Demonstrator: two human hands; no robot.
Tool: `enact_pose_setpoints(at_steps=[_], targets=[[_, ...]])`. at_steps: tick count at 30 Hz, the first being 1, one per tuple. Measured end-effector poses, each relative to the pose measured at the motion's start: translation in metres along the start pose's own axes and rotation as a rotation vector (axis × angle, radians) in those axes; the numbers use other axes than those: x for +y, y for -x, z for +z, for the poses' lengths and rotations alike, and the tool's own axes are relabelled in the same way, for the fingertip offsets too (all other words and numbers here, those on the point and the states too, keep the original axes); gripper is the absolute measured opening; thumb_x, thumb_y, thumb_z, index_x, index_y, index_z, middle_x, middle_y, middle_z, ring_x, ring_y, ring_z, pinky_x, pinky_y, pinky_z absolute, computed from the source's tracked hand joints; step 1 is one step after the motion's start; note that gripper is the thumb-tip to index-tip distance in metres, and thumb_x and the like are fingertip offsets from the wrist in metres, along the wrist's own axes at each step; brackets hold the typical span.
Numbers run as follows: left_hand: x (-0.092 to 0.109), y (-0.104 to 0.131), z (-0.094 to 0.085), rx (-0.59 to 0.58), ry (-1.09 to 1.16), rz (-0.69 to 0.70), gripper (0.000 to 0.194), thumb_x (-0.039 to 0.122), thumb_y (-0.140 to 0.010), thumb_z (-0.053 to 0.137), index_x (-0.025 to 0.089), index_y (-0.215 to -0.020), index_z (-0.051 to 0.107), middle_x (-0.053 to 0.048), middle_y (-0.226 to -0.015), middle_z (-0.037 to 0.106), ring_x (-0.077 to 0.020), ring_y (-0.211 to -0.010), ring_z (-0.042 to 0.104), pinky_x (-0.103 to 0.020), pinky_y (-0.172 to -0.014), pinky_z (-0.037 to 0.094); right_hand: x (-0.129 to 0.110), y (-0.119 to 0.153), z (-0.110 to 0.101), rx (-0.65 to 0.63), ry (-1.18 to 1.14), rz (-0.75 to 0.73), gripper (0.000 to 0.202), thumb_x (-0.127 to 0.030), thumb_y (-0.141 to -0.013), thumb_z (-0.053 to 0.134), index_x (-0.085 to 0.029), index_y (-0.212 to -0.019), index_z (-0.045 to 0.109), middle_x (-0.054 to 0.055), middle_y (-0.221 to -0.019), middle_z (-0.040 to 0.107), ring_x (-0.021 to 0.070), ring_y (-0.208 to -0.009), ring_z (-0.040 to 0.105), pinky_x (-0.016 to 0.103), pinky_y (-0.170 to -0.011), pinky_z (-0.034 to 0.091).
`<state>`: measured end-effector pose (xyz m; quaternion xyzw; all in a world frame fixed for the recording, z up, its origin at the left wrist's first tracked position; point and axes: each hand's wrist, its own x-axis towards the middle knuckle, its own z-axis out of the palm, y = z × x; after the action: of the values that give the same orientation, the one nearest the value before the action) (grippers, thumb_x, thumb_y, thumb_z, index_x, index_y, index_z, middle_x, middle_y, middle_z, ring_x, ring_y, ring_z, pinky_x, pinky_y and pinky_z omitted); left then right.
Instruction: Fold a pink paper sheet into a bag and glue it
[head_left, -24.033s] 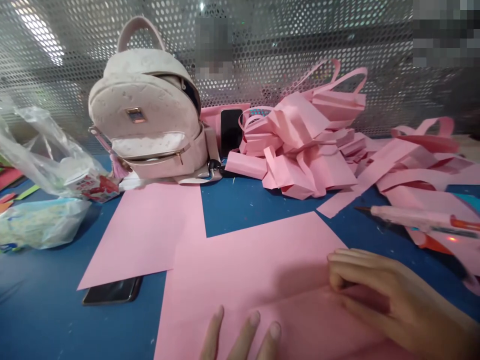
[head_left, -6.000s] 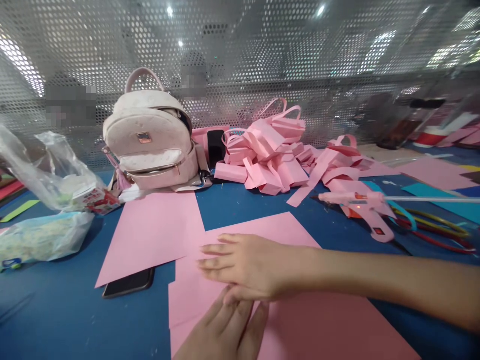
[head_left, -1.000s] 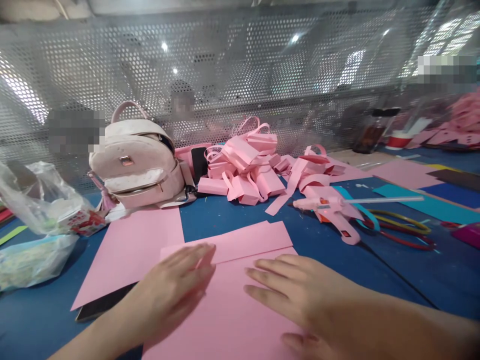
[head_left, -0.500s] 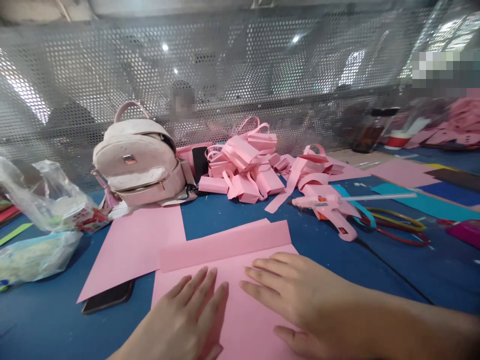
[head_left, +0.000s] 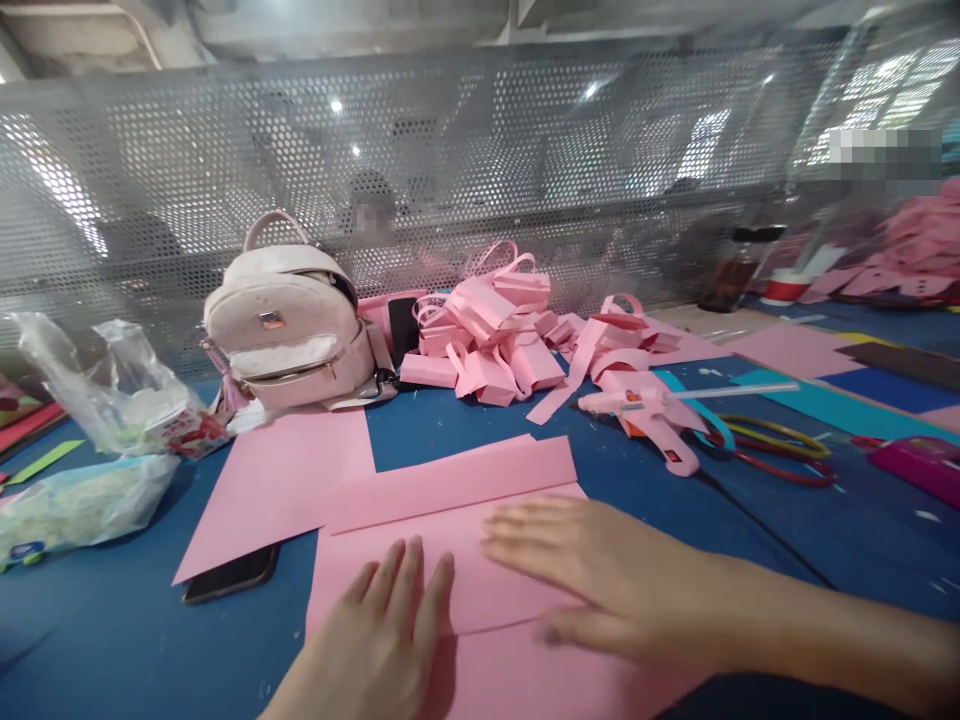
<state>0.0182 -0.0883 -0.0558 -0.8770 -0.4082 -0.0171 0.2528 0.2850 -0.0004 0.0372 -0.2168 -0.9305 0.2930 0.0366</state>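
In front of me lies a pink sheet of paper (head_left: 495, 670), with a folded strip along its far edge and a crease line across its middle. My left hand (head_left: 375, 620) rests on the left part of this sheet, fingers stretched out. Flat on the right part is my right hand (head_left: 592, 560), its fingers extended together and its thumb apart, slightly blurred. Neither hand grips anything. Another pink sheet (head_left: 285, 490) lies to the left, partly over a dark phone (head_left: 232, 574).
A pale backpack (head_left: 292, 330) stands at the back beside a heap of folded pink paper bags (head_left: 495, 330). On the right are a pink glue gun (head_left: 645, 410) with its cord and scissors (head_left: 787, 450). Plastic bags (head_left: 90, 500) lie left. A perforated metal screen (head_left: 465, 130) rises behind.
My right hand has slid across the sheet and flattened, and a crease line now shows between the hands. The view has shifted slightly.
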Motion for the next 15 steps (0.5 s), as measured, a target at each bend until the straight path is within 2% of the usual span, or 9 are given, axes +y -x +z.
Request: enact_pose_setpoints(at_steps=[1, 2, 4, 5, 6, 8, 10, 13, 15], targets=[[-0.001, -0.001, -0.002, -0.021, 0.010, 0.000, 0.054, 0.012, -0.089, 0.048, 0.004, -0.142, 0.047, -0.026, -0.130, 0.066, -0.0387, -0.117, 0.068, -0.044, -0.083, 0.062, -0.001, 0.002, 0.001, -0.086, -0.081, -0.021, 0.052, -0.052, -0.098, 0.056, -0.019, -0.138, 0.064, 0.012, -0.142, 0.062, 0.0302, -0.137, 0.052, 0.046, -0.116, 0.038], [-0.002, -0.001, -0.004, -0.040, 0.021, 0.007, 0.053, 0.012, -0.089, 0.047, 0.004, -0.142, 0.047, -0.026, -0.131, 0.066, -0.0385, -0.118, 0.068, -0.044, -0.084, 0.062, -0.002, 0.004, 0.001, -0.181, -0.216, -0.034, 0.055, -0.059, -0.099, 0.050, -0.019, -0.132, 0.068, 0.012, -0.133, 0.068, 0.0288, -0.130, 0.059, 0.043, -0.112, 0.043], [-0.004, -0.001, -0.008, -0.065, 0.040, 0.030, 0.050, 0.013, -0.092, 0.045, 0.003, -0.141, 0.049, -0.026, -0.132, 0.065, -0.0381, -0.119, 0.067, -0.043, -0.084, 0.063, -0.006, 0.007, 0.002, -0.328, -0.541, -0.034, 0.068, -0.067, -0.101, 0.036, -0.015, -0.115, 0.077, 0.011, -0.108, 0.078, 0.0252, -0.105, 0.073, 0.036, -0.095, 0.055], [-0.006, -0.001, -0.011, -0.073, 0.047, 0.047, 0.049, 0.014, -0.093, 0.044, 0.003, -0.141, 0.049, -0.026, -0.134, 0.064, -0.0378, -0.120, 0.066, -0.043, -0.085, 0.063, -0.007, 0.008, 0.002, -0.340, -0.662, -0.022, 0.075, -0.070, -0.100, 0.033, -0.012, -0.107, 0.079, 0.012, -0.098, 0.079, 0.0242, -0.094, 0.076, 0.034, -0.086, 0.058], [-0.008, 0.000, -0.013, -0.080, 0.051, 0.061, 0.047, 0.014, -0.095, 0.043, 0.004, -0.140, 0.050, -0.025, -0.135, 0.063, -0.0371, -0.121, 0.066, -0.042, -0.085, 0.063, -0.008, 0.009, 0.002, -0.295, -0.713, -0.003, 0.078, -0.072, -0.099, 0.033, -0.009, -0.103, 0.079, 0.013, -0.092, 0.079, 0.0237, -0.086, 0.076, 0.033, -0.080, 0.059], [-0.013, 0.000, -0.017, -0.095, 0.053, 0.082, 0.044, 0.010, -0.096, 0.043, 0.005, -0.139, 0.053, -0.023, -0.136, 0.064, -0.0352, -0.122, 0.066, -0.040, -0.085, 0.063, -0.005, 0.008, 0.004, -0.099, -0.577, 0.010, 0.070, -0.068, -0.099, 0.041, -0.009, -0.104, 0.077, 0.013, -0.097, 0.078, 0.0234, -0.089, 0.075, 0.033, -0.083, 0.058], [-0.017, -0.001, -0.021, -0.090, 0.069, 0.084, 0.045, 0.003, -0.092, 0.044, 0.006, -0.135, 0.056, -0.021, -0.133, 0.066, -0.0325, -0.120, 0.068, -0.038, -0.085, 0.063, 0.002, 0.007, 0.008, 0.073, -0.254, -0.026, 0.054, -0.061, -0.097, 0.054, -0.014, -0.114, 0.074, 0.012, -0.112, 0.075, 0.0247, -0.104, 0.070, 0.037, -0.094, 0.053], [-0.023, -0.005, -0.028, -0.042, 0.174, 0.030, 0.050, -0.007, -0.081, 0.045, 0.008, -0.125, 0.062, -0.016, -0.122, 0.074, -0.0275, -0.105, 0.075, -0.035, -0.081, 0.064, 0.014, 0.006, 0.017, 0.124, 0.163, -0.116, 0.048, -0.047, -0.091, 0.069, -0.018, -0.129, 0.065, 0.011, -0.129, 0.069, 0.0291, -0.121, 0.062, 0.043, -0.104, 0.045], [-0.026, -0.007, -0.035, -0.005, 0.275, -0.029, 0.051, -0.008, -0.075, 0.047, 0.011, -0.119, 0.064, -0.011, -0.110, 0.078, -0.0251, -0.089, 0.078, -0.033, -0.072, 0.065, 0.020, 0.007, 0.020, 0.142, 0.314, -0.150, 0.034, -0.030, -0.094, 0.064, -0.019, -0.127, 0.065, 0.009, -0.123, 0.072, 0.0278, -0.115, 0.064, 0.042, -0.100, 0.046]])
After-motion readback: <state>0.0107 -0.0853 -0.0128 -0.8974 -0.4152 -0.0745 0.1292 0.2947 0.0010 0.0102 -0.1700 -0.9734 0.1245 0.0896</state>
